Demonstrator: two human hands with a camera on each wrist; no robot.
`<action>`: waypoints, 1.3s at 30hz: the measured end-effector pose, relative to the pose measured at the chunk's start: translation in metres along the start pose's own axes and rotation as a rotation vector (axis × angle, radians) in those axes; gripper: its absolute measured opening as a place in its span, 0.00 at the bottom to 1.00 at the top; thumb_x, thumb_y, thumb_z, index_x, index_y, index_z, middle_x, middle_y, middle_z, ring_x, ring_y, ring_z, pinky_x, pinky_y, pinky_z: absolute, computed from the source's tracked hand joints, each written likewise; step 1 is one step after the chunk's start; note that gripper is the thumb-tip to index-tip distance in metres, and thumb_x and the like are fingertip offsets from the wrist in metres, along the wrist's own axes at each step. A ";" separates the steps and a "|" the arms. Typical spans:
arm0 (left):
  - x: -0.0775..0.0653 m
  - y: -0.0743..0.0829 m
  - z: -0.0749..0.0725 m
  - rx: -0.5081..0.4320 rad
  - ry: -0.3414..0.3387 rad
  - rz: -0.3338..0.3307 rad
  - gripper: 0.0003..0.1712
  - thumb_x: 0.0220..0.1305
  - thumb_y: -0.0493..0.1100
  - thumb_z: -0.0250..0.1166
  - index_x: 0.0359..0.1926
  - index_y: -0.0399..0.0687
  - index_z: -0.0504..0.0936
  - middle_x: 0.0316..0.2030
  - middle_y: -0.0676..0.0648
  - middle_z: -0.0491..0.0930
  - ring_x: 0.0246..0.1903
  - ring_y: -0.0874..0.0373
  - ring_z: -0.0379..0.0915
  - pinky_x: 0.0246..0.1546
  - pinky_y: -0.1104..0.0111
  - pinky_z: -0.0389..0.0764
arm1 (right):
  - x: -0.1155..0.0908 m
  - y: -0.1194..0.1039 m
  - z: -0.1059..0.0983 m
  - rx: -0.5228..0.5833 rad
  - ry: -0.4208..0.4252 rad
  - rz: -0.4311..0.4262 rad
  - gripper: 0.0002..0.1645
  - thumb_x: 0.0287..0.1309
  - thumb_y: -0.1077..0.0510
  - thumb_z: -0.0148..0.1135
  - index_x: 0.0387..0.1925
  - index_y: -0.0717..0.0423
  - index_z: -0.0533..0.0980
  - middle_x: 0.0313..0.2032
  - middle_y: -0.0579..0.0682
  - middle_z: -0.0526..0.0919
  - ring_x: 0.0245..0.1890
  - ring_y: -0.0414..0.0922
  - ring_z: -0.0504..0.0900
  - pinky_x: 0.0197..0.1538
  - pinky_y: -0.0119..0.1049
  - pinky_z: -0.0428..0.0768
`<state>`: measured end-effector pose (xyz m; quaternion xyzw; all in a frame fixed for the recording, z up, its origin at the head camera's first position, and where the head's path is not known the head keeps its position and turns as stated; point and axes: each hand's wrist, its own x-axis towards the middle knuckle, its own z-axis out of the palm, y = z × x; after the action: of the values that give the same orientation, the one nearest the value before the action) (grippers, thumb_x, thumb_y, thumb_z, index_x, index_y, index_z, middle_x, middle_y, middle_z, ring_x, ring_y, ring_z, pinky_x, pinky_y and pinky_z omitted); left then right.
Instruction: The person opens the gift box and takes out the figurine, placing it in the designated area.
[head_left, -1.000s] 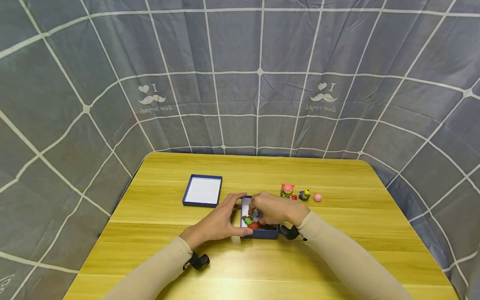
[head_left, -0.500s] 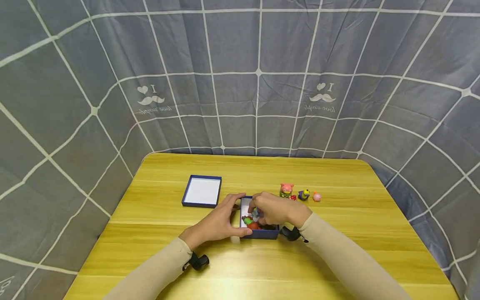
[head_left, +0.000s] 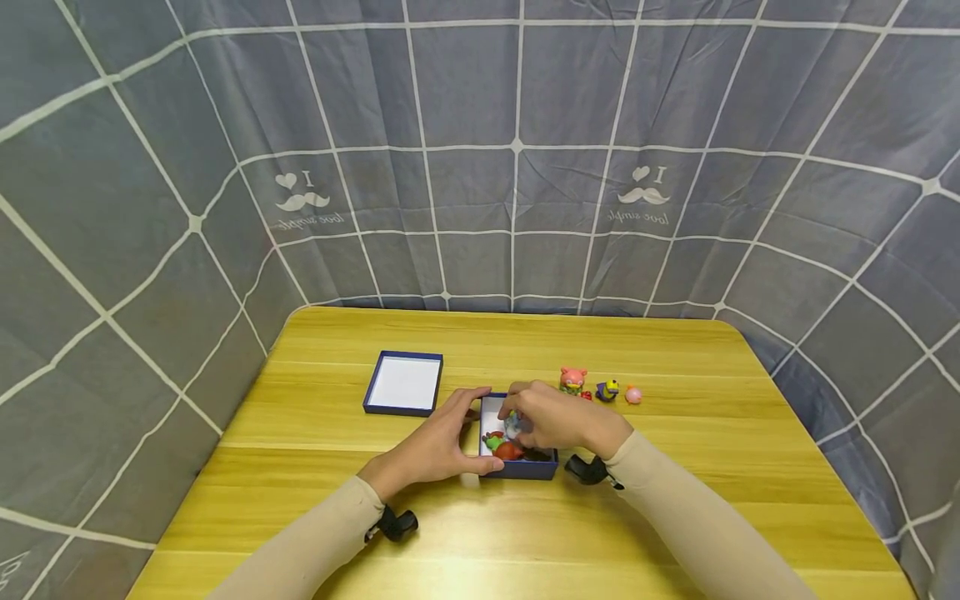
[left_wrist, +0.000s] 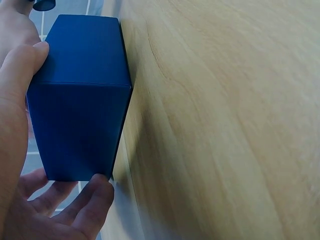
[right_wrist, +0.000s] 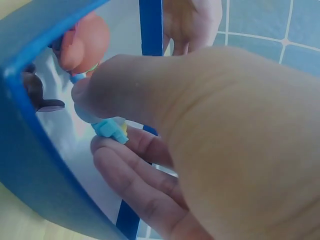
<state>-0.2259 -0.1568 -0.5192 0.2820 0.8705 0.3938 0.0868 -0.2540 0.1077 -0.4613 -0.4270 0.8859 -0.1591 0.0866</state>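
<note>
A dark blue open box (head_left: 517, 471) with a white inside sits at the middle of the table. My left hand (head_left: 438, 442) grips its left side, thumb at the near corner and fingers at the far end; the left wrist view shows the box's plain blue walls (left_wrist: 80, 130). Inside the box, my right hand (head_left: 562, 417) pinches a small light-blue figurine (right_wrist: 109, 129) between thumb and fingers, which partly hide it. Around it in the box lie an orange-red figurine (head_left: 508, 451), a green one (head_left: 493, 442) and a dark brown one (right_wrist: 35, 92).
The box's shallow lid (head_left: 405, 382) lies white side up at back left. Behind the right hand stand a pink figurine (head_left: 573, 380), a small red piece (head_left: 587, 396), a yellow-and-purple figurine (head_left: 607, 391) and a small pink one (head_left: 633, 394). A grey checked curtain (head_left: 480, 192) encloses the table.
My right hand has shifted slightly up and to the right within the box, showing more of the light-blue figurine. My left hand keeps its hold on the box.
</note>
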 end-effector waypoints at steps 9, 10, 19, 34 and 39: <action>0.000 -0.002 -0.001 0.030 0.013 0.014 0.69 0.66 0.67 0.86 0.94 0.50 0.58 0.80 0.45 0.73 0.75 0.50 0.79 0.77 0.45 0.82 | -0.007 0.003 -0.003 0.020 0.074 -0.003 0.21 0.68 0.67 0.80 0.61 0.66 0.90 0.56 0.57 0.90 0.35 0.40 0.79 0.39 0.27 0.78; 0.001 -0.002 -0.001 0.029 0.015 0.017 0.69 0.66 0.67 0.86 0.94 0.50 0.58 0.80 0.45 0.73 0.75 0.50 0.80 0.77 0.46 0.83 | -0.008 0.002 -0.004 0.023 0.080 0.004 0.22 0.68 0.67 0.80 0.61 0.66 0.90 0.56 0.57 0.90 0.36 0.40 0.78 0.39 0.27 0.78; 0.000 -0.001 -0.002 0.033 0.013 0.016 0.68 0.66 0.66 0.87 0.94 0.50 0.59 0.80 0.45 0.73 0.75 0.49 0.80 0.78 0.46 0.82 | -0.016 0.002 -0.002 0.008 0.149 -0.012 0.20 0.68 0.66 0.80 0.60 0.63 0.90 0.57 0.55 0.91 0.44 0.49 0.89 0.47 0.31 0.86; 0.000 -0.001 -0.002 0.029 0.006 0.002 0.69 0.65 0.68 0.86 0.94 0.52 0.59 0.83 0.44 0.71 0.75 0.50 0.79 0.78 0.46 0.82 | -0.037 0.002 -0.006 -0.014 0.239 0.000 0.20 0.68 0.63 0.83 0.59 0.62 0.90 0.58 0.57 0.91 0.48 0.52 0.92 0.52 0.41 0.93; 0.000 0.000 -0.002 0.015 0.006 0.004 0.69 0.66 0.68 0.86 0.93 0.50 0.59 0.83 0.43 0.71 0.74 0.50 0.80 0.77 0.46 0.83 | -0.042 0.003 -0.006 -0.011 0.285 -0.006 0.19 0.67 0.64 0.83 0.57 0.61 0.90 0.57 0.57 0.91 0.47 0.51 0.91 0.51 0.45 0.94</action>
<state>-0.2268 -0.1582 -0.5183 0.2831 0.8733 0.3882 0.0812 -0.2318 0.1435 -0.4556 -0.4030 0.8889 -0.2137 -0.0428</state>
